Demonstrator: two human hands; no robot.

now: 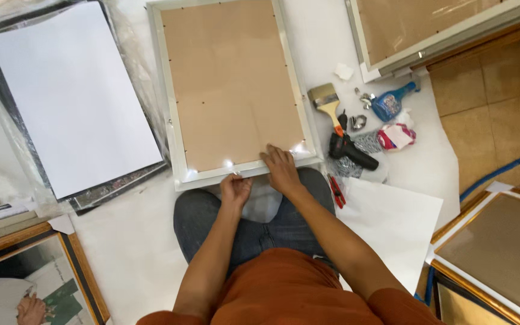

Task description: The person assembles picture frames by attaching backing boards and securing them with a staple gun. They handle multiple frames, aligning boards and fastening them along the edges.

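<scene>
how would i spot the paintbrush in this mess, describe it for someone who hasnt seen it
Find the big pale picture frame lying back-up before the person's knees. Just off its right edge sits a cluster of small tools; the paintbrush is the topmost, the only one with a wide flat bristle head and yellow handle.

The frame (233,90) lies before the knees, white sheet (70,96) left, brush (326,102) and perhaps a drill (351,151) right.

A paintbrush (326,101), black power tool (351,150), blue spray bottle (392,103) and white sheet (70,99) lie around.
</scene>
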